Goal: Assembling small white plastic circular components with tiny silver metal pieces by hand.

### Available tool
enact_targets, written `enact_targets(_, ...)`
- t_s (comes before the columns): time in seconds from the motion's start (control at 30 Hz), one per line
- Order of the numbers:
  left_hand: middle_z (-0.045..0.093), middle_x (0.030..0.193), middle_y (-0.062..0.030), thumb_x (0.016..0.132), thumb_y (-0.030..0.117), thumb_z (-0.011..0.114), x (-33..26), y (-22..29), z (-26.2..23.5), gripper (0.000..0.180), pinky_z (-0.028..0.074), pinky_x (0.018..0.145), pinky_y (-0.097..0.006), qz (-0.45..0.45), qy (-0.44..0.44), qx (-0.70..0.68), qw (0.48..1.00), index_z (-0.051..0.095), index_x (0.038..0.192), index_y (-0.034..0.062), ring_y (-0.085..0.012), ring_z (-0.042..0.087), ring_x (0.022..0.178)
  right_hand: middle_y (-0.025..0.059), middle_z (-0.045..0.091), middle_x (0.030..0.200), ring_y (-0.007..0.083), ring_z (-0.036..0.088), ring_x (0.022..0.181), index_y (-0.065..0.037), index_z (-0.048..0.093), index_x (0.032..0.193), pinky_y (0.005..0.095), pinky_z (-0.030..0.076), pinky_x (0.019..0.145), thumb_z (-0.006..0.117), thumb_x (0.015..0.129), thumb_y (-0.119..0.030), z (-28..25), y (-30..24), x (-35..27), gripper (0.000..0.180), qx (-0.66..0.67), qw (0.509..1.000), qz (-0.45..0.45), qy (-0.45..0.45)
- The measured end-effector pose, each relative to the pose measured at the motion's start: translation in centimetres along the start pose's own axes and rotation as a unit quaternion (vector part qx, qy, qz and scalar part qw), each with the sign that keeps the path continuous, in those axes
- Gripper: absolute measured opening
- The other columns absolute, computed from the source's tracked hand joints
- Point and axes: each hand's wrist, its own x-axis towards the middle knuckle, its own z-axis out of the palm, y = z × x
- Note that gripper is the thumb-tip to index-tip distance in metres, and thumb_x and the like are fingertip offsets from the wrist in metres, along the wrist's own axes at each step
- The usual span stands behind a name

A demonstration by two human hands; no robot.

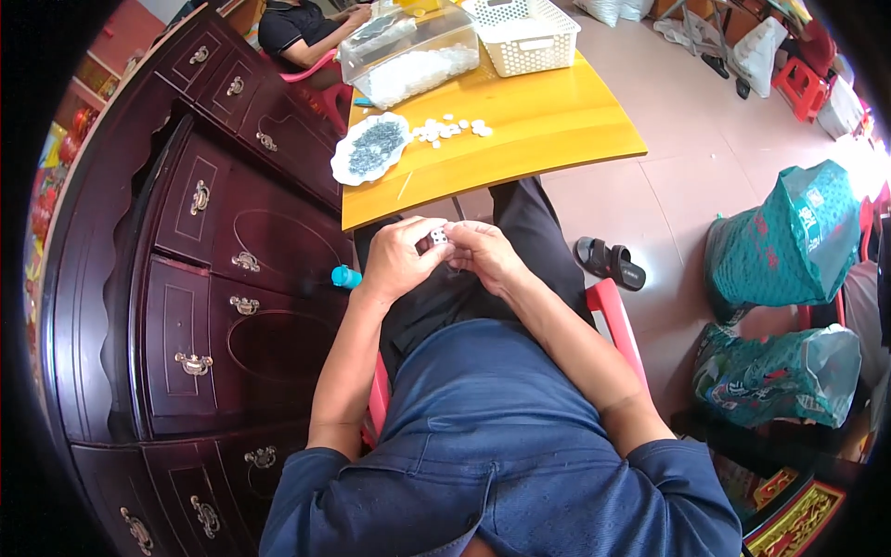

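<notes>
Above my lap, just off the table's near edge, my two hands meet around a small white piece with several dark spots (438, 238). My left hand (397, 260) is closed, with the piece between its thumb and fingers. Fingertips of my right hand (489, 256) are pinched together against the piece's right side; whether they hold anything else is hidden. On the table ahead, a scalloped white plate (401, 128) holds a heap of small dark pieces (373, 147). Several small white round pieces (447, 130) lie scattered beside it.
The yellow table (557, 111) bears a clear plastic box (367, 67) of white pieces and a white basket (534, 56). A dark wooden cabinet (278, 209) stands close on my left. Green bags (784, 237) and sandals (608, 262) lie right. Another person (292, 32) sits beyond the table.
</notes>
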Motion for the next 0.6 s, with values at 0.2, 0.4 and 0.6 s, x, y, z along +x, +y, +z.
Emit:
enact_targets(0.2,0.072,0.09,-0.0118,0.077,0.007,0.079,-0.1,0.5,0.5,0.031,0.054,0.068,-0.03,-0.011,0.024,0.01,1.0,0.072,0.107,0.0017,-0.02,0.068,0.071,0.0008,0.069,0.081,0.007,0.062,0.068,-0.007,0.07,0.096,0.0202,0.049,0.062,0.066,0.096,-0.02,0.6,0.4,0.0,0.013,-0.001,0.999,-0.038,0.034)
enact_targets(0.4,0.072,0.093,-0.0129,0.078,0.008,0.077,-0.1,0.2,0.8,0.028,0.055,0.071,-0.033,0.02,0.047,0.049,0.997,0.071,0.106,0.0025,-0.0262,0.07,0.078,-0.0011,0.067,0.078,0.0051,0.056,0.063,-0.007,0.07,0.091,0.0195,0.044,0.058,0.065,0.096,-0.019,0.5,0.6,0.2,0.014,-0.012,0.997,-0.072,0.018)
enact_targets(0.6,0.072,0.095,-0.0139,0.082,0.008,0.073,-0.3,0.4,1.3,0.022,0.056,0.074,-0.035,0.033,0.068,0.072,0.995,0.071,0.103,0.0034,-0.0311,0.071,0.085,-0.0014,0.066,0.077,0.0052,0.056,0.064,-0.007,0.07,0.09,0.0192,0.043,0.057,0.065,0.095,-0.018,1.0,0.6,0.0,0.013,-0.01,0.996,-0.085,0.04)
